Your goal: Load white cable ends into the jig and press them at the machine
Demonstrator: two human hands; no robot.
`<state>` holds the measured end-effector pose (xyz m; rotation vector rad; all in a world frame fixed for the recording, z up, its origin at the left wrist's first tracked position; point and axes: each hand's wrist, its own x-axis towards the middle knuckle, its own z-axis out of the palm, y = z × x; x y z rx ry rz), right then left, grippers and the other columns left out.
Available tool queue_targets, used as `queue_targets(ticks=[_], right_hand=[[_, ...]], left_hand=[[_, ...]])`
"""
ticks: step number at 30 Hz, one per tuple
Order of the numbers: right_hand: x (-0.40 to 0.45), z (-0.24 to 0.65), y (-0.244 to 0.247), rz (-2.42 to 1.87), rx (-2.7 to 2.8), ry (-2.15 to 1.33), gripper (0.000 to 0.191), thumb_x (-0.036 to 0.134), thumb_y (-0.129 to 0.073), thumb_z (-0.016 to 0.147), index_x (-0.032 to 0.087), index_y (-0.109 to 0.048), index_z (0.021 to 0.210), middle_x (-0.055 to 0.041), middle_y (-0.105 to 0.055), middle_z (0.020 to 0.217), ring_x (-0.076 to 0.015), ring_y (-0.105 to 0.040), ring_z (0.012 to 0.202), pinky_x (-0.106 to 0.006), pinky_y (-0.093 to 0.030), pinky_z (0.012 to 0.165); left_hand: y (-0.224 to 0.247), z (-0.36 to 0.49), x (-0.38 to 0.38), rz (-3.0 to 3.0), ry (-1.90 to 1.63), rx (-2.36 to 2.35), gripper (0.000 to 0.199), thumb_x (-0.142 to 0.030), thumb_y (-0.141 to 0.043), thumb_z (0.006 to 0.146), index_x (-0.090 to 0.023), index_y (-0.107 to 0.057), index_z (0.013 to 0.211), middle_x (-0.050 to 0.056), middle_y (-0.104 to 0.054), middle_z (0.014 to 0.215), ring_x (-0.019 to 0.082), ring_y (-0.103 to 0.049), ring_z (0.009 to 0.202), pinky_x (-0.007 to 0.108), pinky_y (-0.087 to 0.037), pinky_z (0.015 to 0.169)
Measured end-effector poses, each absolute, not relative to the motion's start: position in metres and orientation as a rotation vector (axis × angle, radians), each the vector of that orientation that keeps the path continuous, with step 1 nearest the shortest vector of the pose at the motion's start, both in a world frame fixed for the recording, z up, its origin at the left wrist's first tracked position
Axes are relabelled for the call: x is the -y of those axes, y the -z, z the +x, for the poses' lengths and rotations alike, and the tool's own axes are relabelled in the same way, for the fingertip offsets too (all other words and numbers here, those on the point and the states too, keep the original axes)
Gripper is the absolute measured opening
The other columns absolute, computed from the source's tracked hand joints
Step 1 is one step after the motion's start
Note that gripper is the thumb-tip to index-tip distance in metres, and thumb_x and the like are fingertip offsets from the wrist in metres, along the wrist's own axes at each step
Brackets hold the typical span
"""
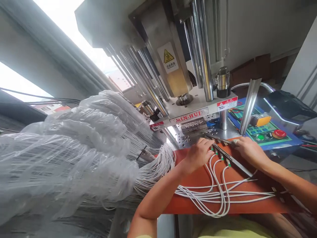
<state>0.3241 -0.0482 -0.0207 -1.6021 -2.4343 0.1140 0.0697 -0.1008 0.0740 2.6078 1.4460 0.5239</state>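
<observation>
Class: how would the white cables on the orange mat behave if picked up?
Probably floppy: the white cables curve in loose loops across the orange mat. Each looks thin and light, so they would likely droop. Bunched together, they may tangle.

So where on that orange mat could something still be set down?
Bare orange mat shows along its near edge, below the white wires, and in a smaller patch below the left hand. It's crowded at the metal bar beside the right hand, and leftward at the plastic-wrapped wire bundles.
</observation>
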Motion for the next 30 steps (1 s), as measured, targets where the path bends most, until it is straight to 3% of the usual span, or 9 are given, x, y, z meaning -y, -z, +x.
queue_targets(ticks=[2,5,8,11,15,21,30], right_hand=[[0.040,0.320,0.023,-1.572,2.477,-0.155,0.021,0.021,-0.045,0.090,0.015,-0.065,0.089,-0.0110,-0.060,0.093,-0.0246,-0.053,0.091,-0.033,-0.041,0.075],[0.032,0.320,0.024,-1.527,2.555,-0.193,0.022,0.019,-0.044,0.088,0.014,-0.065,0.089,-0.0127,-0.060,0.094,-0.0253,-0.054,0.091,-0.034,-0.042,0.076],[0.042,0.323,0.019,-1.484,2.534,-0.198,0.030,0.019,-0.046,0.085,0.014,-0.062,0.110,-0.0152,-0.060,0.110,-0.0275,-0.055,0.101,-0.036,-0.044,0.078],[0.069,0.324,0.014,-1.436,2.438,-0.168,0.051,0.032,-0.050,0.088,0.019,-0.044,0.137,-0.0140,-0.058,0.123,-0.0287,-0.055,0.107,-0.038,-0.046,0.078],[0.103,0.317,0.013,-1.253,2.500,-0.034,0.064,0.040,-0.062,0.083,0.016,-0.041,0.139,-0.0145,-0.062,0.118,-0.0309,-0.056,0.109,-0.043,-0.044,0.088],[0.111,0.295,0.019,-1.348,2.536,0.061,0.042,0.022,-0.060,0.086,0.007,-0.051,0.124,-0.0189,-0.063,0.112,-0.0299,-0.057,0.104,-0.040,-0.044,0.087],[0.115,0.277,0.018,-1.710,2.463,0.059,0.028,0.016,-0.050,0.091,0.011,-0.055,0.118,-0.0143,-0.059,0.104,-0.0308,-0.055,0.096,-0.039,-0.043,0.074]], left_hand=[[-0.055,0.078,0.077,2.657,-0.404,-1.343,0.044,-0.024,-0.068,0.083,-0.019,-0.055,0.125,0.006,-0.062,0.125,0.021,-0.051,0.121,0.034,-0.044,0.104],[-0.038,0.076,0.054,2.666,-0.255,-1.353,0.047,-0.028,-0.072,0.080,-0.018,-0.057,0.123,0.007,-0.062,0.122,0.023,-0.052,0.118,0.037,-0.046,0.103],[-0.031,0.070,0.051,2.681,-0.268,-1.331,0.049,-0.034,-0.074,0.078,-0.021,-0.058,0.122,0.006,-0.060,0.123,0.023,-0.050,0.119,0.037,-0.046,0.101],[-0.026,0.069,0.053,2.690,-0.340,-1.296,0.045,-0.032,-0.074,0.079,-0.019,-0.058,0.119,0.007,-0.058,0.123,0.023,-0.047,0.122,0.036,-0.043,0.106],[-0.021,0.066,0.045,2.663,-0.373,-1.206,0.041,-0.023,-0.070,0.080,-0.018,-0.057,0.118,0.008,-0.058,0.122,0.022,-0.047,0.120,0.035,-0.042,0.106],[-0.013,0.053,0.020,2.627,-0.417,-1.010,0.038,-0.024,-0.068,0.078,-0.018,-0.061,0.115,0.009,-0.058,0.117,0.023,-0.047,0.118,0.036,-0.044,0.104],[0.000,0.040,0.011,2.669,-0.457,-0.939,0.043,-0.027,-0.070,0.078,-0.015,-0.057,0.118,0.012,-0.057,0.123,0.025,-0.043,0.128,0.040,-0.038,0.111]])
